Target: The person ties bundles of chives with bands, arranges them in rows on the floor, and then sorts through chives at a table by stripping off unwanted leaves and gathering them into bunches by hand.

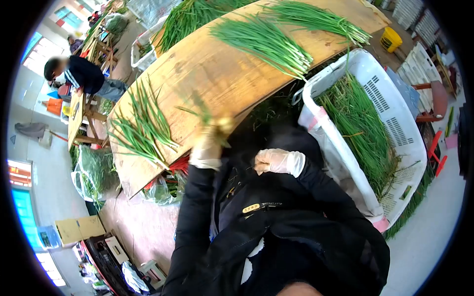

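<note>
My left hand, in a pale glove and smeared by motion, is over the near edge of the wooden table. A few green chive stalks stick out of its closed fingers. My right hand, also gloved, is curled closed in front of my dark clothing; anything inside it is hidden. Left of my left hand, a small spread of chives lies on the table. Farther along it lie two thicker bunches, one chive bunch nearer and another chive bunch behind.
At my right stands a white plastic crate with loose chives inside. A yellow bucket is beyond it. Clear bags of greens stand past the table's left end. Another person is at a small wooden table on the left.
</note>
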Demonstrator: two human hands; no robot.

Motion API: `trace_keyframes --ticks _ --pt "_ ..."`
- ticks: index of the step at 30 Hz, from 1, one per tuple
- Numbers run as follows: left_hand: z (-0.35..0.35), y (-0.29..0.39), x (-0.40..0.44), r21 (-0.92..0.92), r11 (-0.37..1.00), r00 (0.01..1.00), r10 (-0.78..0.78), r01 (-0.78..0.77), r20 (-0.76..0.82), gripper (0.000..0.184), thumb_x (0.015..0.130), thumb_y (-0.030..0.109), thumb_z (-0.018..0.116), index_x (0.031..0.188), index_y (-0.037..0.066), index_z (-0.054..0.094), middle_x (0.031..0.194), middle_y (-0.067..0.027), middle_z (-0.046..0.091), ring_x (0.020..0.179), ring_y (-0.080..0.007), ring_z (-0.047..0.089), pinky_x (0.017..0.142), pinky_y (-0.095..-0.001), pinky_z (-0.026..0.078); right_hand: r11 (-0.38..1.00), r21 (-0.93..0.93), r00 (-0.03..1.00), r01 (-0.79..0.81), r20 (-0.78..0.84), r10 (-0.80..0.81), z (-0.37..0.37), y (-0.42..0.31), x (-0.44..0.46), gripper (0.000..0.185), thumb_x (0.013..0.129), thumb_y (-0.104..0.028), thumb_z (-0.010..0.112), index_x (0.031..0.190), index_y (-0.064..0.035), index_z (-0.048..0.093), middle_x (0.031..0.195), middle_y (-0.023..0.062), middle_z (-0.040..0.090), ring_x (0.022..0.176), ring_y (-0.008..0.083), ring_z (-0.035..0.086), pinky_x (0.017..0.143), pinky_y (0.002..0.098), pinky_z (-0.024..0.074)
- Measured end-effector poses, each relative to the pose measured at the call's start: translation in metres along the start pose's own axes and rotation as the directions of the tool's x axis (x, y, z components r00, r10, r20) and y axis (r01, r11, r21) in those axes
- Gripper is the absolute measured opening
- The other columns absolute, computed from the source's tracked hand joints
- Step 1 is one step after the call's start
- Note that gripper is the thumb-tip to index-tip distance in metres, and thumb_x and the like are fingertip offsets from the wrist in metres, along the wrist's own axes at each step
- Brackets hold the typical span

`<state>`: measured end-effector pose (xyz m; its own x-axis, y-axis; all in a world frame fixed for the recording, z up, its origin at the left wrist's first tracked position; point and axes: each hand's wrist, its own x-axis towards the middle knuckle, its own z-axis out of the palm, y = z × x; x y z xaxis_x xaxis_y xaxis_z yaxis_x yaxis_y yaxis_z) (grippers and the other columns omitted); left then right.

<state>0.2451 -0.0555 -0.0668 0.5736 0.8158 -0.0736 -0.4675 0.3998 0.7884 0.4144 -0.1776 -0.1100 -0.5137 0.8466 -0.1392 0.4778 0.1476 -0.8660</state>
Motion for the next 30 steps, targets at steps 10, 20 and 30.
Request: trace_keyframes --ticks 10,20,30 --pt "-0.031 0.045 -0.025 -0.009 0.981 0.955 -0.193 0.196 -0.227 0.034 0.084 0.031 0.051 0.109 0.008 0.052 0.070 0.0021 0.057 0.045 -0.0032 0.034 0.040 -0.0176 0.030 0.880 0.402 0.697 0.251 -0.706 0.124 -0.095 0.012 0.000 0.015 0.085 -0.013 0.046 0.081 -0.0025 0.055 0.078 0.0067 0.059 0.063 0.0128 0.052 0.058 0.0237 0.0430" --pt "0.021 -0.021 -0.057 0.035 0.946 0.943 -0.325 0.324 0.071 0.034 0.087 0.021 0.047 0.109 -0.004 0.049 0.088 -0.0104 0.063 0.048 -0.0040 0.044 0.047 -0.0127 0.034 0.690 0.603 0.783 0.400 -0.616 0.084 -0.028 -0.027 0.027 0.024 0.078 -0.014 0.061 0.094 0.0017 0.056 0.091 0.0066 0.059 0.077 0.0099 0.056 0.068 0.0233 0.0494" --pt "0.012 -0.016 -0.050 -0.035 0.961 0.961 -0.274 0.275 0.022 0.044 0.083 0.033 0.051 0.113 0.002 0.048 0.108 -0.0112 0.056 0.101 -0.0187 0.052 0.084 -0.0283 0.041 0.787 0.327 0.703 0.524 -0.688 -0.182 -0.024 -0.040 0.016 0.009 0.082 -0.011 0.054 0.082 -0.0024 0.056 0.083 0.0066 0.059 0.080 0.0176 0.055 0.076 0.0288 0.0414"
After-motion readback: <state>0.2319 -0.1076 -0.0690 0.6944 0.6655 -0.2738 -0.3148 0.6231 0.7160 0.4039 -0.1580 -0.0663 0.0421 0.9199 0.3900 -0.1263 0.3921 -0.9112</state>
